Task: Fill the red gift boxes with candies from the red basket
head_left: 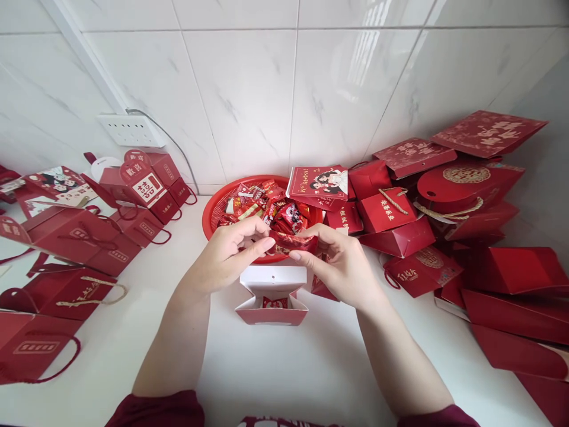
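Between my two hands is a shiny red candy packet, held above the near edge of a red plastic basket. My left hand pinches its left end with thumb and fingers. At the other end, my right hand is closed on it the same way. Inside the basket lies a heap of wrapped candies, mostly red. Just below my hands stands a red gift box with its top open and white inner walls showing. A small red wrapped candy lies inside it.
Red gift boxes with cord handles crowd the left of the white table. More red boxes are piled on the right, some tilted. A white power strip with a grey cable is on the tiled wall.
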Available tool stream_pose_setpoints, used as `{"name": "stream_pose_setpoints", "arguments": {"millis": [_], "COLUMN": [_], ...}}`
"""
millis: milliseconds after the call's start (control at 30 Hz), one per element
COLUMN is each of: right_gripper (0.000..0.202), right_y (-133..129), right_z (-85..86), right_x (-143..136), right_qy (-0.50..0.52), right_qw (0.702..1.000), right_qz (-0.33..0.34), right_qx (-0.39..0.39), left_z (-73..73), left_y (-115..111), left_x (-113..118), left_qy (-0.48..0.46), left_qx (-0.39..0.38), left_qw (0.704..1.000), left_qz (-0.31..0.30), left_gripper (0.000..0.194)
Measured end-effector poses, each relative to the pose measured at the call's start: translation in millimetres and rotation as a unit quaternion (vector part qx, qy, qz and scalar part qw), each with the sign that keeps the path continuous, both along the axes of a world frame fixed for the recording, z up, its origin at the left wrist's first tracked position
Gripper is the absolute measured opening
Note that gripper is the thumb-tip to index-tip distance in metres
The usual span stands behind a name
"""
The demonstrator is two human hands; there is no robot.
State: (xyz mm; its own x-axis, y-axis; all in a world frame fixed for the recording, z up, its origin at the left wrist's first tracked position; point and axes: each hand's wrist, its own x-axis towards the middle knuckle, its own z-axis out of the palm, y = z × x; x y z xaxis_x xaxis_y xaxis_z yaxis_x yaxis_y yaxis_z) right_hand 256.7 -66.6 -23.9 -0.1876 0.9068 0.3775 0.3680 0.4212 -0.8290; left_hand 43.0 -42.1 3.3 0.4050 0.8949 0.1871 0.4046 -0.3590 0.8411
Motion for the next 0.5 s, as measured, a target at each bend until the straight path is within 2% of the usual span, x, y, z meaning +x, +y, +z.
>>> {"name": "stream_pose_setpoints", "arguments": {"millis": [133, 233, 400, 500], "right_gripper": [0.016, 0.017, 0.021, 0.022], "right_y": [-2.8, -3.7, -3.5, -4.2], "right_z": [3.5, 4.6, 3.4, 3.3], "right_x": [-0.4, -1.2, -3.3, -3.2], "right_qy": [0.002, -0.033, -0.043, -0.037], "right_qw": [1.0, 0.999, 0.999, 0.999], "right_qz": [0.016, 0.001, 0.002, 0.004], "right_qx": [0.0, 0.001, 0.015, 0.028], "left_z": [2.9, 4.2, 6.7, 8.4], "left_y": [-0.9, -2.4, -7.3, -9.0], "left_x": [-4.2, -5.0, -2.6, -3.8], "left_qy": [0.028, 0.046, 0.034, 0.054], "left_qx": [0.019, 0.023, 0.052, 0.068], "left_qw": [0.999, 0.999, 0.997, 0.995], "left_qz": [-0.005, -0.005, 0.042, 0.05], "left_gripper": [0.02, 0.018, 0.016, 0.016]}}
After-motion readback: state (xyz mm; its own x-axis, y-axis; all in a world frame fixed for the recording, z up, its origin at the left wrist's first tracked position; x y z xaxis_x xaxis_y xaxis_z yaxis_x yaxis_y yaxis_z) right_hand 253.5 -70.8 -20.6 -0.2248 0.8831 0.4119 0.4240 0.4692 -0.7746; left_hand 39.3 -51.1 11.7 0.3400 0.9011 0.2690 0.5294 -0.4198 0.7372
